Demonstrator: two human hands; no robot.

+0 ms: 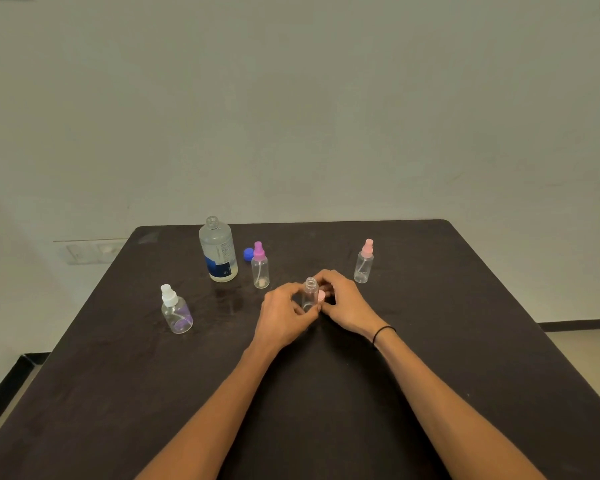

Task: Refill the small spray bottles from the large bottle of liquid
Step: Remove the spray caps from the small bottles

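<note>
A small clear spray bottle [310, 293] stands upright and uncapped at the table's middle. My left hand [284, 315] holds its lower body with curled fingers. My right hand [343, 301] is curled beside it on the right and holds its pink spray cap [322, 296]. The large clear bottle of liquid [218, 251] stands open at the back left, its blue cap [248, 254] lying beside it. A capped bottle with a magenta sprayer [260, 266] stands just right of that. Another with a pink sprayer [364, 261] stands at the back right. A rounder one with a white sprayer [175, 310] stands at the left.
Everything rests on a dark table [430, 358] pushed against a pale wall. A wet patch [227, 299] lies in front of the large bottle. The table's edges drop off to the floor at left and right.
</note>
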